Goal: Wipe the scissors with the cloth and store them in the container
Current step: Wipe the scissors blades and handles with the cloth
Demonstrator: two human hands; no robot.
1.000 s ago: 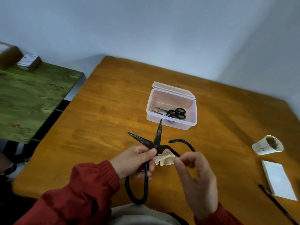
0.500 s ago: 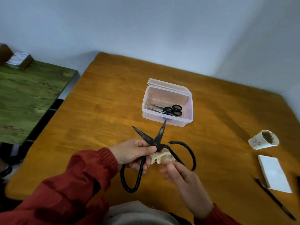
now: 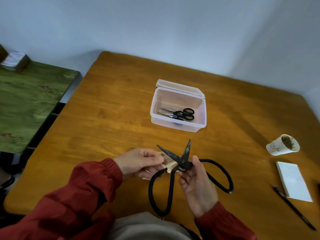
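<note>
Large black scissors (image 3: pixel 186 154) with big loop handles are held above the wooden table (image 3: pixel 107 122), blades spread and pointing away from me. My right hand (image 3: pixel 197 184) pinches them at the pivot. My left hand (image 3: pixel 140 161) grips a beige cloth (image 3: pixel 168 164) that is pressed against the left blade near the pivot. Beyond them stands a clear plastic container (image 3: pixel 178 124) with its lid folded back; small black-handled scissors (image 3: pixel 181 114) lie inside.
On the right of the table are a tipped paper cup (image 3: pixel 282 145), a white notepad (image 3: pixel 294 181) and a black pen (image 3: pixel 294 209). A green table (image 3: pixel 26 104) with a small box (image 3: pixel 14 62) stands to the left.
The hands swapped roles: the scissors passed from my left hand to my right, and the cloth from right to left. The cloth now sits at the left blade.
</note>
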